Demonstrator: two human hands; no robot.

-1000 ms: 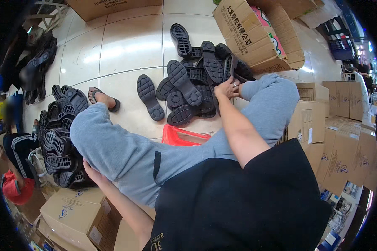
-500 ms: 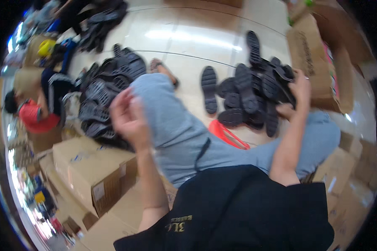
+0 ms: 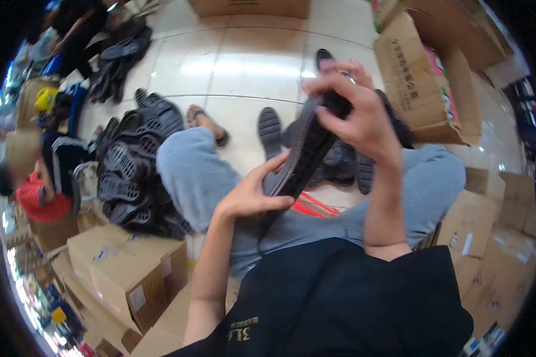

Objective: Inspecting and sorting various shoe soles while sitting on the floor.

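A black shoe sole (image 3: 304, 157) is held slantwise above my lap, its edge and a grid-patterned face partly showing. My left hand (image 3: 253, 195) grips its lower end, thumb on the near side and fingers on the far side. My right hand (image 3: 363, 116) is closed round the upper end and hides part of it. Beneath and beyond my hands lies a pile of black soles (image 3: 339, 156), several with the ribbed tread up. One single sole (image 3: 269, 128) lies at the pile's left. An orange-red strip-like thing (image 3: 315, 205) is on the floor between my legs.
A heap of black lattice-patterned soles (image 3: 128, 163) lies beyond my left knee. An open carton (image 3: 414, 89) stands at the far right, a closed carton (image 3: 119, 268) at my left. A sandalled foot (image 3: 208, 124) is on the tiles. A person in red (image 3: 41, 193) sits far left.
My right hand has come up and left from the right-hand pile with a sole. My left hand, raised with nothing in it before, has moved right and taken its lower end.
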